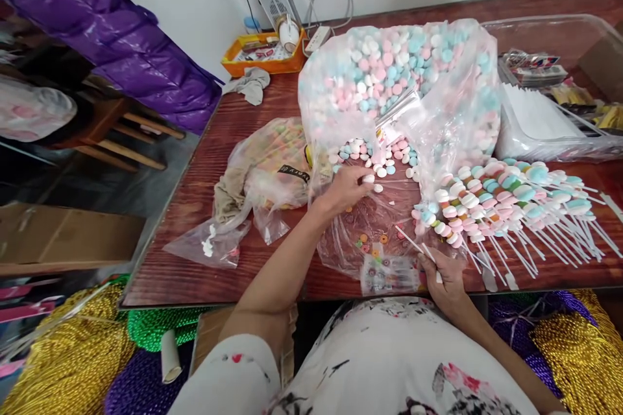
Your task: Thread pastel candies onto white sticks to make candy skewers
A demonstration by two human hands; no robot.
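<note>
Right hand (445, 275) clamps a stick (409, 242) angled up-left toward my left hand (346, 189), which pinches a white candy (368, 178).

On my feed I'm looking down at a white top (389, 363) with a loose print: black brush-like strokes, a pink-red flower low on the right, small red flecks. The left sleeve (233, 369) is short, of the same white cloth, with one red dot. Both forearms run bare to the left hand (348, 189) and right hand (445, 279). It may be a dress; the frame edge cuts it off.
</note>
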